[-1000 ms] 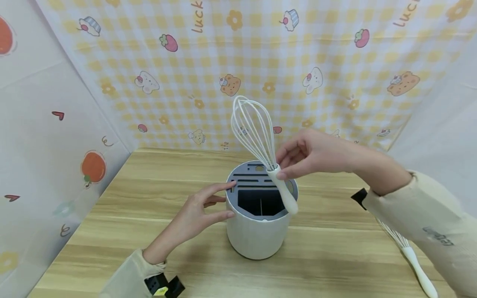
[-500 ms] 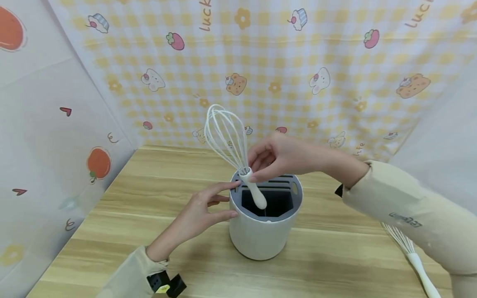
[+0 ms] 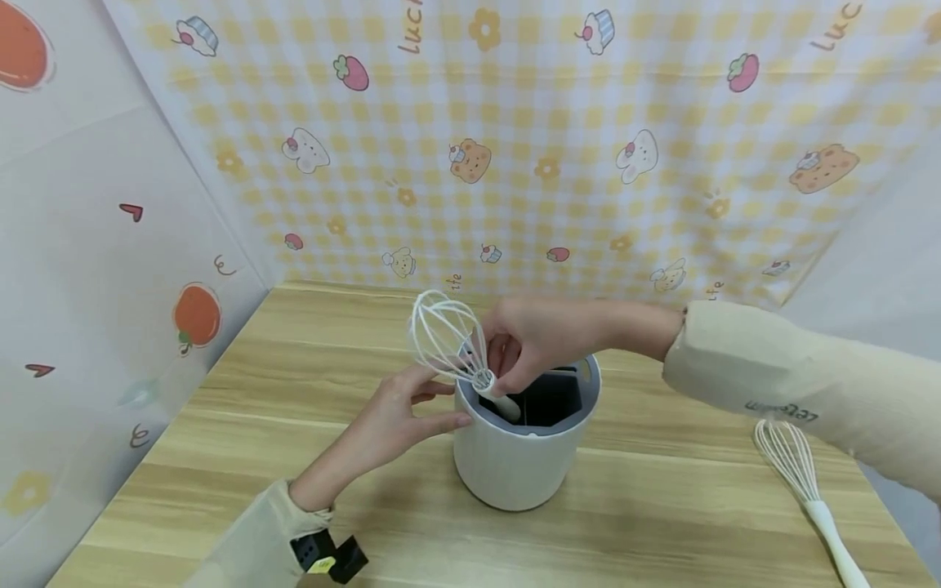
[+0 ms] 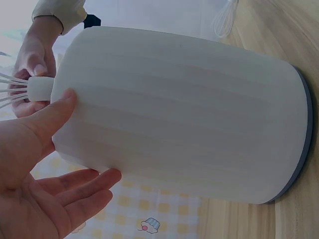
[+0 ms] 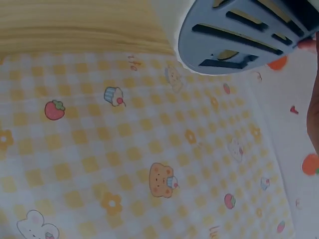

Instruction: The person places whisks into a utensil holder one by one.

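In the head view my right hand pinches a white whisk at the top of its handle. The wires point up and left, and the handle's lower end is down in the large opening of a white utensil holder with a grey slotted top. My left hand rests against the holder's left side, fingers extended and spread. Seen from the left wrist, that thumb touches the holder's wall near the rim. The right wrist view shows the slotted lid, with just a strip of the hand at the edge.
A second white whisk lies on the wooden table at the right, under the right sleeve. Behind the table hangs a yellow checked cloth, with a white printed sheet along the left.
My right hand has carried the whisk left and then down, so its handle has gone from above the holder into the opening. The left hand keeps its place at the holder's side.
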A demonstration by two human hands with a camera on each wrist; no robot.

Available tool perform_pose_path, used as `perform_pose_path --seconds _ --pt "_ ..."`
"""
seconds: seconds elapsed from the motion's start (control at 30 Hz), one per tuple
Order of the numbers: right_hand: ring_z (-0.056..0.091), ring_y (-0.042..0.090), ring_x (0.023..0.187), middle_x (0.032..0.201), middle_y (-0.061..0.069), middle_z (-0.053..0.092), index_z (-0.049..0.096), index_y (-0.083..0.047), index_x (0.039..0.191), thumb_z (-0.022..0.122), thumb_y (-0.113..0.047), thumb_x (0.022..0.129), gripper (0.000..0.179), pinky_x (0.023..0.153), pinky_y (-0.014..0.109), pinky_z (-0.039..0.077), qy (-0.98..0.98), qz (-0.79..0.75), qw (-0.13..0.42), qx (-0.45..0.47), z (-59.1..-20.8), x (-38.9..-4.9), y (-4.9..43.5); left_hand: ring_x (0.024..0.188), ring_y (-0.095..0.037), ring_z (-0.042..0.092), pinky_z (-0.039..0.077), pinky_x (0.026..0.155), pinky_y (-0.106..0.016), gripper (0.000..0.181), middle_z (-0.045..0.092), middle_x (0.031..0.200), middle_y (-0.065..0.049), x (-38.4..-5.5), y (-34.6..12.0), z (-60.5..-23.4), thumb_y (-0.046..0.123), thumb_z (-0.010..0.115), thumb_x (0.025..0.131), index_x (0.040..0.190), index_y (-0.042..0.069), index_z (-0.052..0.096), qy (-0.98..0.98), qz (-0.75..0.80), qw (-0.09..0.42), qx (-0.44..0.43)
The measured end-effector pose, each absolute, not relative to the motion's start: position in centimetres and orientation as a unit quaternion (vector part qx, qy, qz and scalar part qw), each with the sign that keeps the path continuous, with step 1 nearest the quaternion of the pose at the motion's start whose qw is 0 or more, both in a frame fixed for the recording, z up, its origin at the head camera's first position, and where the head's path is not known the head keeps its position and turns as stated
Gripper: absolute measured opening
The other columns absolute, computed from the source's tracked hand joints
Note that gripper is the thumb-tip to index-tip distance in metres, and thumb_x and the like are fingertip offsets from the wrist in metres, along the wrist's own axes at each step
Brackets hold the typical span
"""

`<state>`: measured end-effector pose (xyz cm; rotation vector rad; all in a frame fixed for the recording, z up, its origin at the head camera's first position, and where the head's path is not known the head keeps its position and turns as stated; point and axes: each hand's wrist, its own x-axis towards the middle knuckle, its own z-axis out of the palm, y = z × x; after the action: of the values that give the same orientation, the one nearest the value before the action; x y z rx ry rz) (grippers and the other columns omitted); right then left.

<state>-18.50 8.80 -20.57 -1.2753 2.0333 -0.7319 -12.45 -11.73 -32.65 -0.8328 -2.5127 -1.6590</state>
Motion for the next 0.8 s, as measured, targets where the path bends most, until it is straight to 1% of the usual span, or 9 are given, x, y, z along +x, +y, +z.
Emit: perform_pose_path --seconds 0.07,0.13,0.17,0.27,0.4,0.47,0.63,0.8 --pt "0.066 0.009 0.077 0.08 -0.001 0.068 0.063 -0.005 0.091 0.069 -0.003 0.078 0.014 0.071 0.025 0.054 0.769 -0.264 0.322 -0.485 -20.8 -18.6 8.7 0.104 -0.016 0.058 0.046 0.091 -0.035 0.057 0.055 0.124 0.0 -12.5 -11.8 -32.6 0.016 0.076 0.076 0.128 0.019 0.051 -0.807 -0.527 0.009 -0.265" --pt "0.065 0.008 0.077 0.081 -0.001 0.068 0.063 -0.004 0.091 0.069 -0.001 0.078 0.015 0.071 0.024 0.054 0.766 -0.249 0.328 -0.494 -21.1 -18.7 8.6 0.106 -0.016 0.057 0.047 0.091 -0.037 0.056 0.057 0.121 0.0 -12.6 -11.8 -32.8 0.016 0.076 0.076 0.127 0.018 0.052 -0.805 -0.528 0.013 -0.269" --pt "0.064 0.006 0.075 0.08 -0.003 0.067 0.063 -0.004 0.089 0.069 0.0 0.077 0.014 0.07 0.022 0.054 0.767 -0.235 0.323 -0.502 -21.3 -18.7 8.5 0.107 -0.016 0.056 0.047 0.091 -0.036 0.057 0.058 0.12 0.0 -12.7 -11.8 -32.8 0.016 0.076 0.076 0.127 0.017 0.053 -0.805 -0.526 0.016 -0.272" --pt "0.056 -0.002 0.063 0.069 -0.01 0.061 0.062 -0.008 0.077 0.07 -0.003 0.075 0.01 0.061 0.016 0.049 0.778 -0.175 0.284 -0.532 -21.7 -18.7 8.3 0.104 -0.016 0.058 0.047 0.09 -0.034 0.057 0.057 0.121 -0.001 -12.7 -11.9 -32.9 0.016 0.076 0.075 0.127 0.015 0.053 -0.804 -0.527 0.022 -0.276" --pt "0.04 -0.001 0.054 0.057 -0.013 0.046 0.056 -0.013 0.064 0.071 -0.003 0.072 0.019 0.05 0.015 0.038 0.789 -0.118 0.233 -0.556 -22.2 -18.5 8.2 0.097 -0.015 0.061 0.047 0.09 -0.034 0.055 0.055 0.124 -0.004 -12.6 -11.8 -33.0 0.016 0.076 0.075 0.126 0.013 0.054 -0.803 -0.529 0.022 -0.274" --pt "0.039 0.0 0.054 0.057 -0.012 0.044 0.056 -0.013 0.063 0.071 -0.001 0.071 0.021 0.05 0.016 0.036 0.79 -0.112 0.223 -0.56 -22.5 -18.5 8.2 0.097 -0.015 0.062 0.047 0.09 -0.034 0.054 0.054 0.125 -0.004 -12.6 -11.7 -33.0 0.016 0.076 0.075 0.125 0.013 0.054 -0.804 -0.528 0.023 -0.272" --pt "0.04 0.0 0.055 0.058 -0.011 0.047 0.058 -0.012 0.066 0.072 0.001 0.069 0.019 0.05 0.016 0.037 0.793 -0.108 0.204 -0.564 -22.8 -18.3 8.1 0.098 -0.015 0.062 0.047 0.09 -0.031 0.056 0.053 0.126 -0.004 -12.5 -11.6 -33.0 0.014 0.076 0.075 0.126 0.012 0.054 -0.809 -0.522 0.027 -0.269" --pt "0.041 0.001 0.058 0.061 -0.01 0.052 0.061 -0.01 0.069 0.076 -0.004 0.07 0.016 0.053 0.016 0.041 0.795 -0.112 0.216 -0.555 -22.5 -18.3 8.0 0.097 -0.018 0.062 0.047 0.089 -0.032 0.056 0.054 0.125 -0.005 -12.5 -11.6 -33.0 0.012 0.076 0.074 0.125 0.011 0.054 -0.808 -0.522 0.031 -0.272"
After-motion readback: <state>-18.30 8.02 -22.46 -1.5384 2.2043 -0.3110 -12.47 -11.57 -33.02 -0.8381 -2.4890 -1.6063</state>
